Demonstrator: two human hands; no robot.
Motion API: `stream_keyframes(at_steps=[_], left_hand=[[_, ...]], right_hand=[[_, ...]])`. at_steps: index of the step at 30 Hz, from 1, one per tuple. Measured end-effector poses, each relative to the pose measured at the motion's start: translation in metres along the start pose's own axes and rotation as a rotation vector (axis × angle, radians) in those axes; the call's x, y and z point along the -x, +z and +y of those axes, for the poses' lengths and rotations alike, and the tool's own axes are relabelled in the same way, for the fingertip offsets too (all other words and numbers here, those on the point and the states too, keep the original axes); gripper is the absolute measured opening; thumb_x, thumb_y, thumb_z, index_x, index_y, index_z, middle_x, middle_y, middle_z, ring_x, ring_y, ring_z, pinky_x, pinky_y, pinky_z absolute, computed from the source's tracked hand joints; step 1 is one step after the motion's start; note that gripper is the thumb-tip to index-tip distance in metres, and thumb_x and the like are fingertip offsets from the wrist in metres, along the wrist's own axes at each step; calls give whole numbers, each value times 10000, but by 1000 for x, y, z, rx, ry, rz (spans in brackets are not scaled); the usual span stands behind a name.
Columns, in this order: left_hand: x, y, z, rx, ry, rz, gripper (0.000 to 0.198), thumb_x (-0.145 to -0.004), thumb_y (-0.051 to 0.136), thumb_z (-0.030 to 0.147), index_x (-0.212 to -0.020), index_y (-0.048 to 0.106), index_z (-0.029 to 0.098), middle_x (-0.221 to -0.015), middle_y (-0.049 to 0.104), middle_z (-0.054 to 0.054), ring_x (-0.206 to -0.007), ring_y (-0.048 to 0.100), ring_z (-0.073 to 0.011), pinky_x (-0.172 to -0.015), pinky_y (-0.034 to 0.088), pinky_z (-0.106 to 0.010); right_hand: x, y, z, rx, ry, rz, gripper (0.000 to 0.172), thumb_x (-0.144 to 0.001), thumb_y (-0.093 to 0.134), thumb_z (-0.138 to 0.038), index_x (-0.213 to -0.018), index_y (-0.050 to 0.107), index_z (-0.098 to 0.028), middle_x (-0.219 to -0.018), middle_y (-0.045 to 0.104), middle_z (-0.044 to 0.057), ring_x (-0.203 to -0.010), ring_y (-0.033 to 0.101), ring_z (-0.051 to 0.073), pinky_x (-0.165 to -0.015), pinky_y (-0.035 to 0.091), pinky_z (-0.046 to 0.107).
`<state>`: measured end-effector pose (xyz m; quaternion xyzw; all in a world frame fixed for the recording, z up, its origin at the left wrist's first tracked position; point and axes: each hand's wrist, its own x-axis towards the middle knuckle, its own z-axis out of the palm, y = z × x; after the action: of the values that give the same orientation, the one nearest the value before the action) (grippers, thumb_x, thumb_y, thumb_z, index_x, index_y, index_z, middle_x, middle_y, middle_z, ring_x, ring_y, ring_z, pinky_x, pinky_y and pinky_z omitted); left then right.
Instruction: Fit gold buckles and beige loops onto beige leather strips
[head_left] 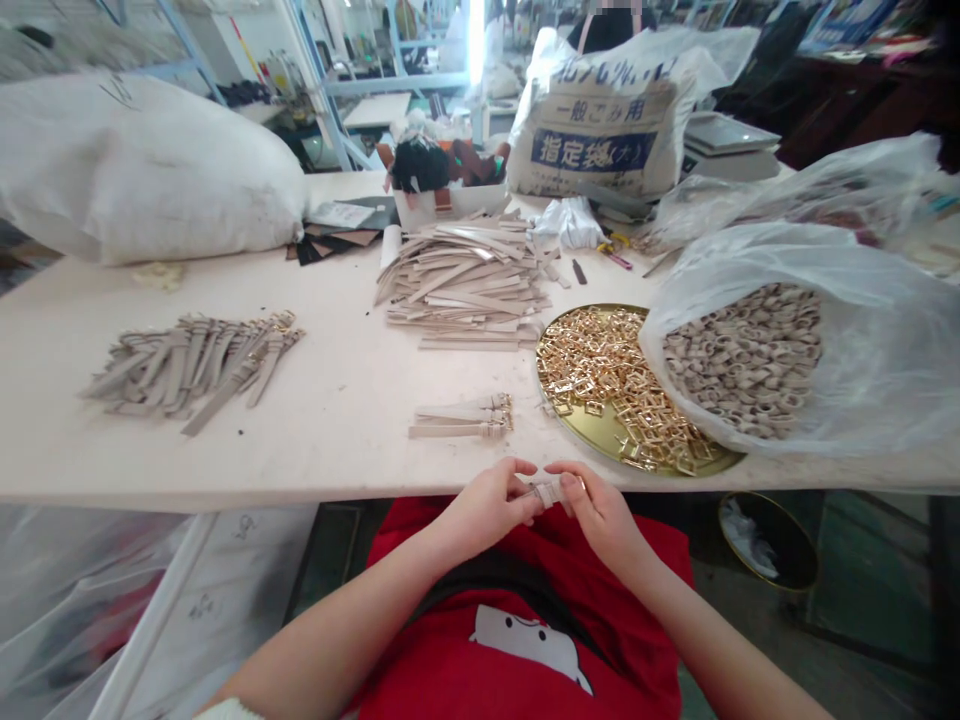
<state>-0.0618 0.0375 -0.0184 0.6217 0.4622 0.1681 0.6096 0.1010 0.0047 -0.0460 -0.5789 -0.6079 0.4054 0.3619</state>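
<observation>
- A stuffed white sack (142, 170) lies at the far left end of the white table (225, 470).
- In front of it, on the tabletop, sits a loose heap of beige straps with gold buckles (191, 368).
- Farther back are dark leather offcuts (334, 243), just beside a white box (435, 207) holding black and brown material.
- Below the box, a tall pile of flat beige strap strips (465, 285) is stacked crisscross.
- Nearer the table edge lie a few buckled straps (461, 418), side by side.
- The left hand (484, 510) and right hand (596, 515) meet at the table's near edge, above a red shirt (517, 640). Their fingers are curled narrow, pinching a short beige strap (550, 492) between them, which is the piece in work.
- To the right, a round brass tray (571, 425) carries a spread of gold buckles (611, 375).
- Touching the tray, a see-through plastic bag (877, 340) holds beige leather loops (742, 360).
- Behind the tray stands a printed white rubbish bag (600, 120).
</observation>
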Motion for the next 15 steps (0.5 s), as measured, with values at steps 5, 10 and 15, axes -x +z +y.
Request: stream_keyframes(at_steps=[5, 10, 15], left_hand=[[-8, -19, 15, -317, 113, 89, 338, -792, 480, 281, -1105, 467, 154, -737, 630, -14, -669, 584, -146, -611, 443, -245], [-33, -74, 9, -872, 258, 220, 433, -779, 507, 288, -1191, 448, 169, -1157, 550, -100, -1061, 512, -215, -895, 398, -326], [-39, -102, -10, -1226, 234, 169, 541, -745, 519, 250, -1249, 371, 118, -1172, 525, -137, -1078, 491, -239, -900, 399, -343]], right_hand=[[-23, 14, -12, -125, -4, 35, 345, -878, 318, -436, -1003, 502, -172, -526, 434, -45, -474, 432, 122, -470, 363, 241], [-62, 20, -4, -128, 29, 98, 541, -847, 318, -504, -1234, 356, -127, -655, 591, 22, -505, 511, 148, -496, 427, 276], [-67, 18, 19, 127, -20, 114, 474, -831, 352, -466, -1150, 488, -144, -738, 634, 59, -707, 601, 205, -691, 468, 340]])
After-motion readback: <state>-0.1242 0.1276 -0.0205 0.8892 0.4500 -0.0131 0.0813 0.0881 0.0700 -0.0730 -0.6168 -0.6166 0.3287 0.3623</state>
